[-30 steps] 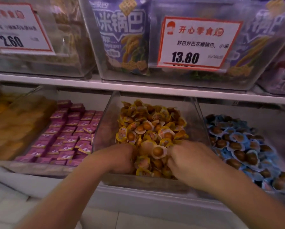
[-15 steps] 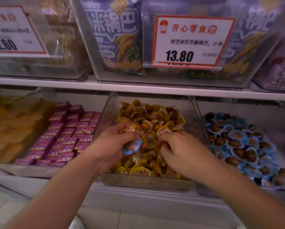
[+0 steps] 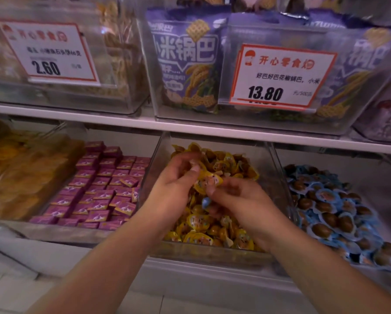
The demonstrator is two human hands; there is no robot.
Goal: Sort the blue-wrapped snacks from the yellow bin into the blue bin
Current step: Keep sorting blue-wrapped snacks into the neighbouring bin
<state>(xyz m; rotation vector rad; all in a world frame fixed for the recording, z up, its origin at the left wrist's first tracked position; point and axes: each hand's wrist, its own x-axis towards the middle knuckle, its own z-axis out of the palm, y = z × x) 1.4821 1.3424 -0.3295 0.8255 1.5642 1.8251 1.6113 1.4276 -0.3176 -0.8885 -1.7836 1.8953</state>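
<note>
Both hands (image 3: 174, 186) grip yellow snacks (image 3: 207, 183); blue snack (image 3: 205, 202) orientation unclear.

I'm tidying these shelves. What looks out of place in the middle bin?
One blue-wrapped snack sits among the yellow-wrapped snacks, just below the right hand; its colour matches the blue bin alongside.

Both hands (image 3: 209, 191) over the middle bin (image 3: 278, 168) (lower shelf).

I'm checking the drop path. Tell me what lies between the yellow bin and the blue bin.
Only their clear side walls separate the yellow bin from the blue bin, which stand side by side in the head view.
</note>
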